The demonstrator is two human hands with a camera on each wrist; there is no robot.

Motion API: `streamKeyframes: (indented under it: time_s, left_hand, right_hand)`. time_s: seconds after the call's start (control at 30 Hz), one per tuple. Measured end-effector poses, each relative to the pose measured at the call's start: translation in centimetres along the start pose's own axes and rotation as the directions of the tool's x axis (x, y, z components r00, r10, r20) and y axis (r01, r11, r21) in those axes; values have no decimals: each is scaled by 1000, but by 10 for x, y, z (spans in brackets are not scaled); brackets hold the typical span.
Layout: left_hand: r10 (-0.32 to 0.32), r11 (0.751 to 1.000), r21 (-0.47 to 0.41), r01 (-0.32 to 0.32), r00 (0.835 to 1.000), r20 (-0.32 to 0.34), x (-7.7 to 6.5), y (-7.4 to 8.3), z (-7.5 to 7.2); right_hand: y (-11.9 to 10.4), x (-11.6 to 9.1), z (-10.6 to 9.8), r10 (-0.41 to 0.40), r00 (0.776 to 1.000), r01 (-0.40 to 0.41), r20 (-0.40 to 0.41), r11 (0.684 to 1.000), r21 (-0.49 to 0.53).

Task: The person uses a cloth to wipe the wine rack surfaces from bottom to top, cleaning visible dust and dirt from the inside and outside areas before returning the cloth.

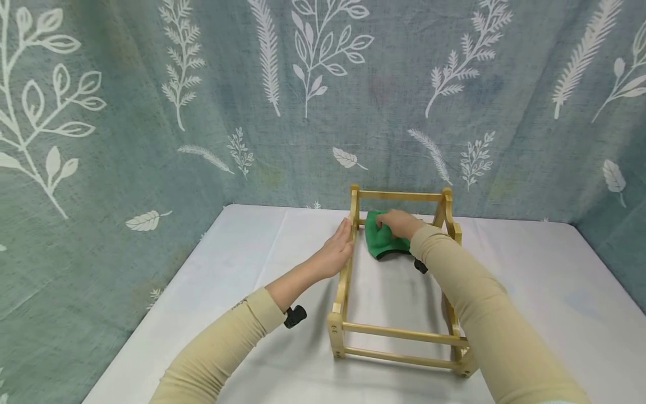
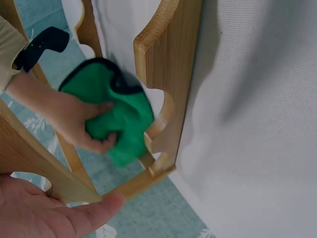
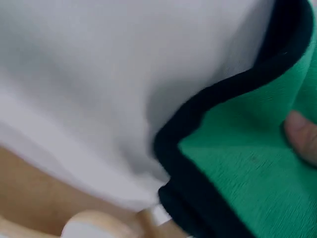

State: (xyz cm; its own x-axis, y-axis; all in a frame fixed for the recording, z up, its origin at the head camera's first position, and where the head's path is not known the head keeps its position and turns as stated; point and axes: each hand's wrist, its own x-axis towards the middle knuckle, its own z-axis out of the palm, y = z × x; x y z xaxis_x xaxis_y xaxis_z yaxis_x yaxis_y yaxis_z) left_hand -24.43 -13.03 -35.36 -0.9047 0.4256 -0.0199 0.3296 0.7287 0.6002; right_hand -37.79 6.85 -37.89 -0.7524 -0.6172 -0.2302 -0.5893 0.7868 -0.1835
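A green cloth with a black edge (image 1: 379, 241) hangs inside the far end of a light wooden rack (image 1: 398, 331). My right hand (image 1: 398, 223) grips it, fingers and thumb bunching the fabric, as the left wrist view shows of the cloth (image 2: 130, 116). In the right wrist view, part of a finger (image 3: 303, 136) presses into the green fabric (image 3: 237, 148), whose black border runs toward the rack. My left hand (image 1: 334, 251) lies along the rack's left side rail with straight fingers, and from its own wrist that hand (image 2: 54, 213) touches the wood.
The rack stands on a white-covered table (image 1: 272, 252), its notched side pieces (image 2: 168, 74) joined by thin crossbars. Behind and to both sides hangs a grey-green curtain (image 1: 323, 146) with white leaf prints. Dark camera straps sit at both wrists.
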Motion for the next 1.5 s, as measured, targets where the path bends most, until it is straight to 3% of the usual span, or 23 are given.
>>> streamKeyframes:
  time_s: [0.13, 0.23, 0.3, 0.37, 0.43, 0.53, 0.63, 0.73, 0.8, 0.9, 1.1, 1.33, 1.5]
  left_hand:
    - [7, 1000, -15, -7, 1000, 1, 0, 1, 0]
    - [10, 1000, -16, -10, 1000, -8, -2, 2, -1]
    - [10, 1000, -16, -10, 1000, -8, -2, 2, -1]
    - [11, 1000, -9, -11, 1000, -11, -3, 3, -2]
    - [9, 1000, -3, -10, 1000, -11, -3, 2, -2]
    - [11, 1000, -1, -11, 1000, -16, -3, 2, 0]
    - [11, 1000, 4, -11, 1000, -17, -3, 1, 2]
    - [11, 1000, 7, -11, 1000, -14, -2, 1, 2]
    - [8, 1000, 7, -8, 1000, -8, -2, 1, 1]
    - [4, 1000, 8, -4, 1000, -4, -3, 1, 0]
    - [13, 1000, 22, -13, 1000, -1, -2, 2, 0]
    - [11, 1000, 16, -10, 1000, -8, 0, 2, 1]
    - [1, 1000, 24, -1, 1000, -10, 0, 1, 0]
  right_hand:
    - [-11, 6, 0, -72, 997, 72, -16, 997, 13]
    - [-14, 3, -7, -72, 996, 74, 57, 996, -39]
    - [-13, -1, -13, -56, 991, 72, 122, 989, -131]
    - [-12, -6, -19, -50, 983, 96, 174, 960, -264]
    - [-8, -10, -22, -84, 977, 156, 194, 907, -391]
    - [-3, -14, -22, -159, 974, 225, 163, 785, -577]
    - [1, -15, -17, -252, 964, 240, 86, 683, -690]
    - [1, -14, -13, -313, 947, 253, 69, 597, -761]
    - [0, -13, -11, -342, 934, 288, 101, 555, -780]
    - [-3, -10, -8, -349, 921, 344, 173, 521, -781]
    - [0, -9, -5, -305, 926, 366, 223, 581, -727]
    - [13, -20, -15, -253, 941, 337, 225, 759, -557]
    - [18, -29, -25, -132, 960, 226, 247, 887, -402]
